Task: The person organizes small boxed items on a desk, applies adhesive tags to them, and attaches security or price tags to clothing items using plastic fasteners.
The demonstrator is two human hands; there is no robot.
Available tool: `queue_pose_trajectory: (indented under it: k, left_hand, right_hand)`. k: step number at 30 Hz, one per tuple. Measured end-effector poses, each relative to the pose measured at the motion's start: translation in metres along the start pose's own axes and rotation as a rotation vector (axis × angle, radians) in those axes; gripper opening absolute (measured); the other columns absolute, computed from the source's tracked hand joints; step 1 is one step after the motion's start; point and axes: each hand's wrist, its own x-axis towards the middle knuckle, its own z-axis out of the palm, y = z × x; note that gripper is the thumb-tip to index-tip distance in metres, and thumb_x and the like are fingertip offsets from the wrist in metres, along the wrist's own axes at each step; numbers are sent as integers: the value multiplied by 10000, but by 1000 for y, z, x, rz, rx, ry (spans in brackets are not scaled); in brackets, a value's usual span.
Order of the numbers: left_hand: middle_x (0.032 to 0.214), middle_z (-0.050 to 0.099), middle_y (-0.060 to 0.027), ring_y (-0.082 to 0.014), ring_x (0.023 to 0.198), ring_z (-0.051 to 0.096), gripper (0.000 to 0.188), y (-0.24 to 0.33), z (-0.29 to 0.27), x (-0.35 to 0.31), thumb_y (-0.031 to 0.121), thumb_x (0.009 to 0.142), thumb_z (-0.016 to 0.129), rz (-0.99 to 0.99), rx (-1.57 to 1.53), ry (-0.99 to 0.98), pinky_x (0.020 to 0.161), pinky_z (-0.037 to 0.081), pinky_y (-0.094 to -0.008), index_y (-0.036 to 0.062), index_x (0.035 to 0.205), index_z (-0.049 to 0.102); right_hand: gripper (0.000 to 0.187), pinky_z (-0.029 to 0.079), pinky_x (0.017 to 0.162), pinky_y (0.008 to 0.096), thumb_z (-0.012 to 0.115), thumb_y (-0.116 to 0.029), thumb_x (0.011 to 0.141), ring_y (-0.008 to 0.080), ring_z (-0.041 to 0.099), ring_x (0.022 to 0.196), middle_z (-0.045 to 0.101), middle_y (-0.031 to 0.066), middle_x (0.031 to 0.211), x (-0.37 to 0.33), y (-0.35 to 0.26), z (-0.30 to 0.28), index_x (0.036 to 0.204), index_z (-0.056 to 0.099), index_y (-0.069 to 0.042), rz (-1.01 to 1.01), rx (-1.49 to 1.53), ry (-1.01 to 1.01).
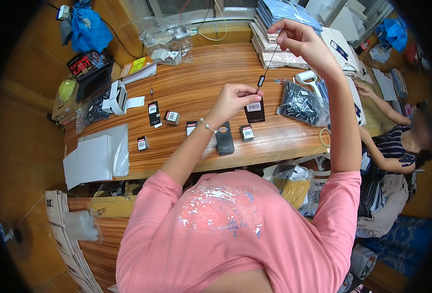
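Note:
Over the table, my left hand [234, 99] pinches the top of a black hang tag [256, 113] with a white label. A thin dark string [272, 61] with a small black seal [261, 81] runs from the tag up to my raised right hand [299, 39], whose fingers are closed on its upper end. Beneath my hands stand a tall black stack of tags [224, 141] and a smaller stack [246, 133]. Another black stack [191, 127] is partly covered by my left wrist. A strung black tag [154, 116] lies farther left.
Two small tag stacks [172, 117] [143, 143] sit on the left of the wooden table [201, 63]. At the right are a bag of black strings [300, 105], a white tape dispenser [309, 78] and folded garments [274, 49]. White sheets [94, 158] lie front left. Another person's arm [387, 110] reaches in.

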Motion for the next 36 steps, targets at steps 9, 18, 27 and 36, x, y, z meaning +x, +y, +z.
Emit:
queue_pose_trajectory:
  k: [9, 18, 27, 36]
  left_hand:
    - [833, 646, -36, -66, 738, 594, 218, 3, -7, 7, 61, 774, 657, -54, 5, 48, 670, 490, -197, -8, 979, 630]
    - [887, 629, -38, -67, 751, 592, 366, -17, -32, 3, 42, 796, 630, -60, -153, -4, 639, 498, -204, 17, 1136, 496]
    - [929, 624, -38, -81, 777, 600, 312, -32, -48, -9, 116, 867, 554, -124, -195, 88, 670, 507, -220, -12, 1145, 498]
    - [895, 619, -30, -72, 785, 578, 205, -40, -92, -39, 85, 844, 574, -46, -63, 350, 669, 476, -206, 4, 1030, 540]
  right_hand:
    - [206, 304, 521, 162, 543, -98, 804, 24, 403, 601, 503, -42, 694, 30, 6, -2, 1000, 583, -47, -111, 83, 76]
    - [187, 326, 477, 162, 554, -42, 773, 22, 433, 525, 530, -26, 634, 80, 42, -2, 953, 602, -32, -81, 236, 156]
    - [198, 311, 495, 165, 536, -70, 814, 17, 410, 543, 517, -38, 654, 107, 60, 0, 1002, 586, -35, -69, 281, 219]
    - [192, 324, 484, 175, 536, -24, 772, 37, 435, 537, 513, -25, 609, 148, 76, 45, 952, 603, -26, -65, 335, 153]
